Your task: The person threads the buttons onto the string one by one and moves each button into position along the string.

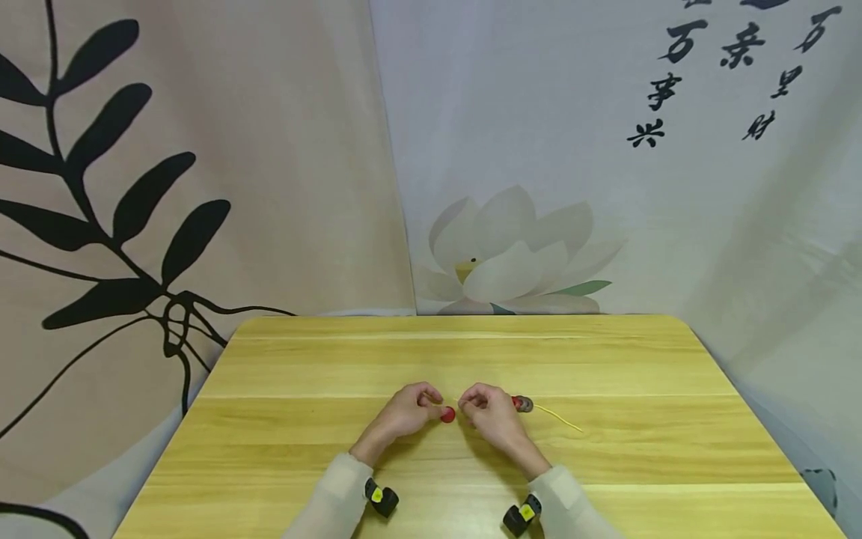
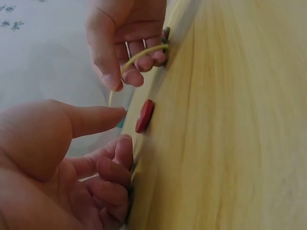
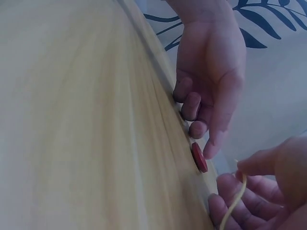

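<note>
A small red disc point(image 1: 447, 414) lies on the wooden table between the two hands. My left hand point(image 1: 409, 410) is right beside it with loosely bent fingers, thumb tip close to the disc; whether they touch I cannot tell. In the left wrist view a gap shows between its thumb point(image 2: 98, 120) and index finger. My right hand point(image 1: 494, 415) pinches a yellow cord point(image 3: 235, 203) near its end between thumb and index finger. Just past that hand lie red and grey-brown pieces point(image 1: 522, 403), partly hidden by it, with the cord's other end trailing to the right.
The light wooden table point(image 1: 283, 449) reaches to printed curtains point(image 1: 303, 150) at the back. Each wrist wears a black strap with a small camera point(image 1: 381, 497). The table's far edge lies well beyond the hands.
</note>
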Demonstrator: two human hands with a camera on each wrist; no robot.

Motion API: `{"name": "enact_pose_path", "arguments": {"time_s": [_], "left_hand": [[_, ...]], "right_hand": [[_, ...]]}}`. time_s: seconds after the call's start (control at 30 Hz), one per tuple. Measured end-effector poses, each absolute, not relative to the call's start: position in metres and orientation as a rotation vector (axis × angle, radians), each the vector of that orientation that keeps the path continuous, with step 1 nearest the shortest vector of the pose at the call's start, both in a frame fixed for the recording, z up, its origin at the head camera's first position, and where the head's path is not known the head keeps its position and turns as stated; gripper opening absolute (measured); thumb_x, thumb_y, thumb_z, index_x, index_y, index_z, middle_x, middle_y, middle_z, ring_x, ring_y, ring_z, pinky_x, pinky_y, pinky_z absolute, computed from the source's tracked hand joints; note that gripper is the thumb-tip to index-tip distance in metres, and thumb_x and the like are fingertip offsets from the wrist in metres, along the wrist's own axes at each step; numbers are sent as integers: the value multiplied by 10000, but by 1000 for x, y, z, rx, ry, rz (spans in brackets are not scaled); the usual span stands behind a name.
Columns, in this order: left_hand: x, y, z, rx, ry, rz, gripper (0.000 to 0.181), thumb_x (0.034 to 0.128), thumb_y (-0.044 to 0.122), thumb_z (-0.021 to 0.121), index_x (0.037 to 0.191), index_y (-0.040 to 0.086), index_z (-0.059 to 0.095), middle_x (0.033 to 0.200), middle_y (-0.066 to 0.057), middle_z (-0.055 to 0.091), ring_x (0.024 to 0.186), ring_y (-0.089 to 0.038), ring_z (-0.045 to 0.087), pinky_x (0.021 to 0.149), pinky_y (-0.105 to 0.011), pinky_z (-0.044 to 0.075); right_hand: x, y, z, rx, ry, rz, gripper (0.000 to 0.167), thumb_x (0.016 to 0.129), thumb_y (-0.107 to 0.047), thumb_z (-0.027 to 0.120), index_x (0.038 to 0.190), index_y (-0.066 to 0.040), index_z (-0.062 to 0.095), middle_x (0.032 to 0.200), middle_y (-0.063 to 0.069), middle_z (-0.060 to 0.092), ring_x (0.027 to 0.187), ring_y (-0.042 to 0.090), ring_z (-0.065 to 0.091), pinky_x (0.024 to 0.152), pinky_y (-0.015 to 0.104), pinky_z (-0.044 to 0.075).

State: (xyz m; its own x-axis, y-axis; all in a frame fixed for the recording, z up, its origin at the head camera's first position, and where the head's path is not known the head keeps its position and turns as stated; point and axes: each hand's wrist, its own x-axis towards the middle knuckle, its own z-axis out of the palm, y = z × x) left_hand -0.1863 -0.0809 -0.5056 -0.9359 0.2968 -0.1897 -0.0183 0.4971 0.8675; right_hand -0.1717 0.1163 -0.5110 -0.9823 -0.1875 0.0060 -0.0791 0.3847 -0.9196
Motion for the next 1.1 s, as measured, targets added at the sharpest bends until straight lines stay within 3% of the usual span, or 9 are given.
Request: {"name": "enact_pose_path", "arguments": {"time_s": [0.37, 1.1], "left_hand": [[-189, -88, -508, 360, 2469, 1304, 305, 904, 362, 725, 1059, 107, 661, 747, -11, 519, 619, -145, 445, 588, -293, 379], [-189, -83, -507, 380, 2490, 1239, 195, 896, 342, 738, 982, 178, 676, 718, 9, 509, 569, -126, 430, 541, -269, 348]], "right_hand": [[-173, 115, -519, -290, 2640, -1555, 71, 897, -1, 635, 855, -51, 664, 723, 10, 626, 660, 123, 582, 602, 258, 469], [-173, 118, -519, -208, 2579, -1564, 48, 897, -8, 615, 887, -23, 660, 760, 36, 633, 674, 131, 580, 587, 256, 459]]}}
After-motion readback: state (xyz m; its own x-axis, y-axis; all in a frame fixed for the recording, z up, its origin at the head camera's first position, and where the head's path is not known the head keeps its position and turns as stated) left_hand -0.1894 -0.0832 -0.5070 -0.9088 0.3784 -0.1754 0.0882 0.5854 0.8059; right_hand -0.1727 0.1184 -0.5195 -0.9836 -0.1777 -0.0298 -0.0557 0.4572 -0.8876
